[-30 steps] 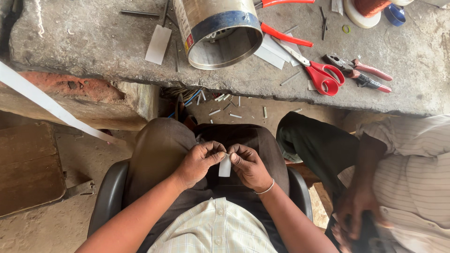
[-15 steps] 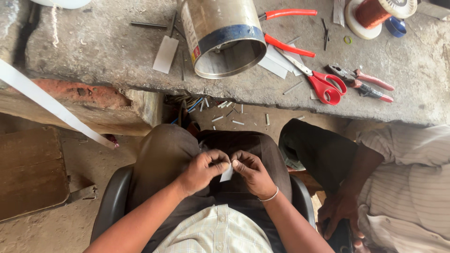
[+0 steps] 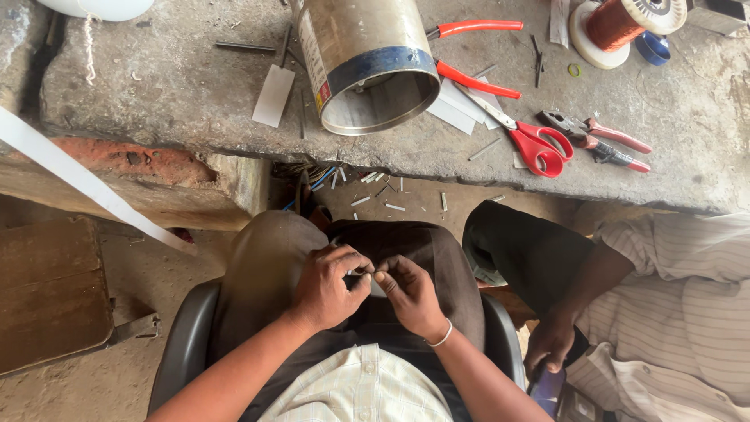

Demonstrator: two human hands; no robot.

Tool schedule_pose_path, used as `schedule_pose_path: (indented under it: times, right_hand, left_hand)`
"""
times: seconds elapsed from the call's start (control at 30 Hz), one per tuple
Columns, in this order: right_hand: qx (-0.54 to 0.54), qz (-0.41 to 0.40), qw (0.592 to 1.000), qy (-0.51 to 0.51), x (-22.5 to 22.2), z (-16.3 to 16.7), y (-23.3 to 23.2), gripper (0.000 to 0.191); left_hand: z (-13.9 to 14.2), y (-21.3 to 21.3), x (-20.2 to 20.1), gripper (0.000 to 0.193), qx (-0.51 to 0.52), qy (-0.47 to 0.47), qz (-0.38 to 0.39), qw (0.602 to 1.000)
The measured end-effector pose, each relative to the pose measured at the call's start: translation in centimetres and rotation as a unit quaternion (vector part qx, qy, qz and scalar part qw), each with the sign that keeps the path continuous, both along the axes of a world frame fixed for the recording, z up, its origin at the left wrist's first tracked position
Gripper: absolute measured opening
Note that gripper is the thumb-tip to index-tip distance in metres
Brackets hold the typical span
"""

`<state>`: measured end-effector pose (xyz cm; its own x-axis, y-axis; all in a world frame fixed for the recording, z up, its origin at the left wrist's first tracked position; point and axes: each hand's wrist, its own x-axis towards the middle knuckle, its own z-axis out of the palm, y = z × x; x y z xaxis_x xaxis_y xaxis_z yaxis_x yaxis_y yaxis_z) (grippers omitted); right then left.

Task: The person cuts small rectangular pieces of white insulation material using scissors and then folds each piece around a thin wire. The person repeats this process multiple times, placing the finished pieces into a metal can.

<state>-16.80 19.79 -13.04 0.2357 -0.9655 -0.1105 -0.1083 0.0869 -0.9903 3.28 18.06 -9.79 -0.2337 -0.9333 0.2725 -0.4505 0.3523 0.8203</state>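
My left hand (image 3: 326, 285) and my right hand (image 3: 410, 293) meet over my lap, above my brown trousers. Both pinch a small white paper strip (image 3: 376, 287) between thumbs and fingertips; most of the strip is hidden by the fingers. I sit on a dark chair (image 3: 186, 344). A bangle circles my right wrist.
A stone bench (image 3: 180, 86) ahead carries a metal cylinder (image 3: 367, 66), red scissors (image 3: 535, 144), red-handled pliers (image 3: 601, 139), a copper wire spool (image 3: 625, 22) and white paper pieces (image 3: 273, 95). Another person in a striped shirt (image 3: 672, 312) sits to my right. A long white strip (image 3: 86, 181) hangs at left.
My fingers have closed further over the white strip, so less of it shows. The view has tilted a little; both hands stay over my lap.
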Motion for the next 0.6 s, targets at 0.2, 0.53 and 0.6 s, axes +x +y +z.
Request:
schedule_pose_path:
  times: [0.2,0.53,0.6]
  right_hand:
    - [-0.157,-0.013,0.975,0.157,0.5,2.0,0.0,0.009]
    - [-0.192,0.015,0.967,0.170,0.6,3.6,0.1,0.010]
    - [-0.183,0.014,0.969,0.165,0.5,3.4,0.4,0.009]
  left_hand:
    - [0.0,-0.2,0.0,0.008,0.032,0.013,-0.003,0.999]
    - [-0.4,-0.5,-0.2,0.010,0.084,0.029,-0.015,0.996]
    - [-0.5,-0.5,-0.1,0.010,0.094,0.023,-0.019,0.995]
